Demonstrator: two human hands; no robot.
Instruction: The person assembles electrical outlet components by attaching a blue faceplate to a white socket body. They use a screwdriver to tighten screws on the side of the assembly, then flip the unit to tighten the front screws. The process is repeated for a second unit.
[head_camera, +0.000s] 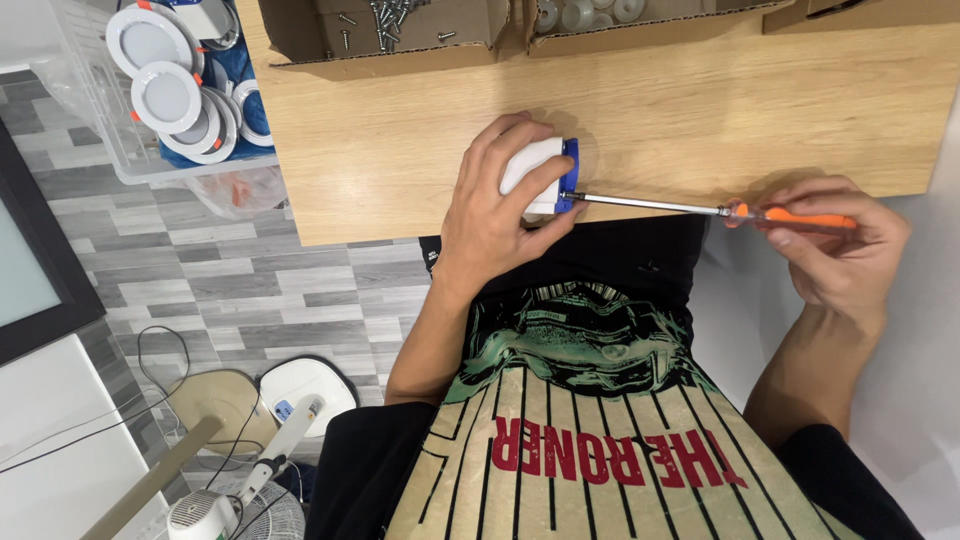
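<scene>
— at the table's (400, 170) near edge, what have we got under our left hand (490, 215)?

— a small white lamp (530, 170) with a blue end piece (570, 175). it lies on its side on the wood, close to the edge and right in front of our body. our left fingers (500, 150) are curled over the white shell, clenched on it and pressing it down to the table.

— and our right hand (835, 250)?

— it is off the table's edge, to the right. our fingers there are pinched round the orange handle of a screwdriver (790, 215). the steel shaft runs level, leftward, and its tip meets the blue end piece of the lamp.

— are the two hands touching?

— no, well apart; the shaft spans the gap between them.

— what else is on the table?

— along the far edge we see open cardboard boxes. one box (300, 40) holds loose screws (385, 15), the next box (640, 35) holds small round white parts (580, 15).

— and off the table?

— to the left a clear bin (95, 110) holds round white lamps (165, 95) with orange clips. below it is grey plank floor (240, 290), with a fan (230, 500) and a round white base (305, 385) beside our knees.
</scene>
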